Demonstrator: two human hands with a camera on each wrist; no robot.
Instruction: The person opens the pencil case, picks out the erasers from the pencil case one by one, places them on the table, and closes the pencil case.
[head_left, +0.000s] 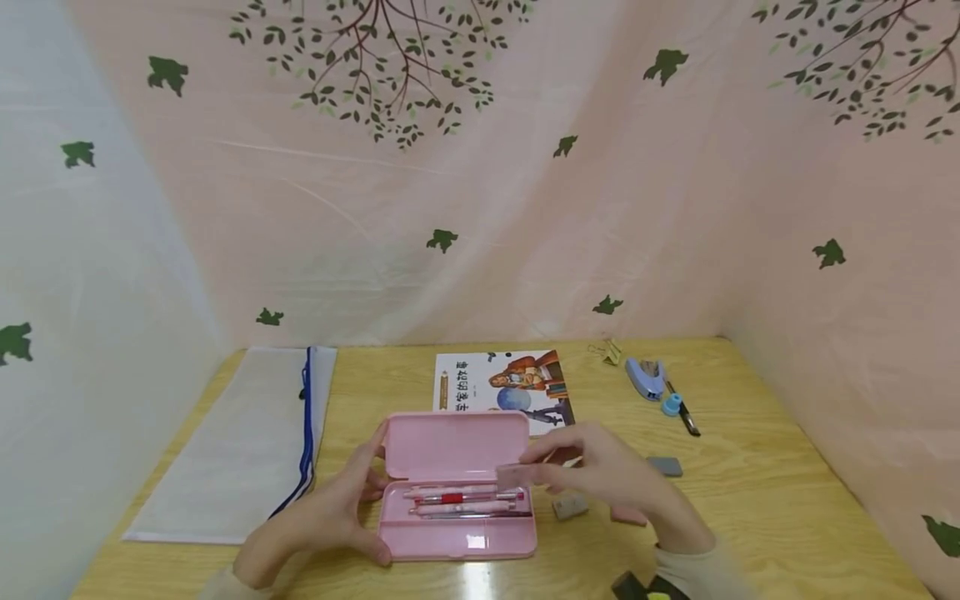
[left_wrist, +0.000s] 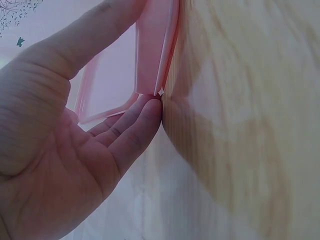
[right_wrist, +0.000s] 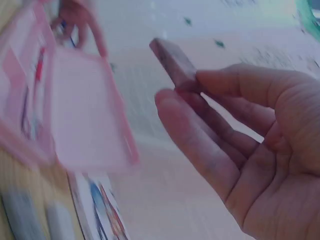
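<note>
A pink pencil case (head_left: 457,546) lies with its lid (head_left: 457,447) raised, several pens (head_left: 457,500) in its back compartment. My left hand (head_left: 333,512) grips the case's left end, thumb at the front corner and fingers by the hinge side. The left wrist view shows that hand (left_wrist: 65,135) spanning the end of the case (left_wrist: 152,50). Over the case's right end, my right hand (head_left: 592,467) pinches a dull pink eraser (head_left: 513,476) between thumb and fingertips. In the right wrist view the eraser (right_wrist: 175,65) sticks out beyond the fingertips, apart from the case.
Right of the case lie a grey eraser (head_left: 570,507), a pink block (head_left: 628,516) and a grey block (head_left: 665,467). Farther back are a booklet (head_left: 465,379), a binder clip (head_left: 611,353), a blue-lavender tool (head_left: 645,379), a small blue item (head_left: 672,405) and a dark pen (head_left: 688,421). A zip pouch (head_left: 225,450) lies left.
</note>
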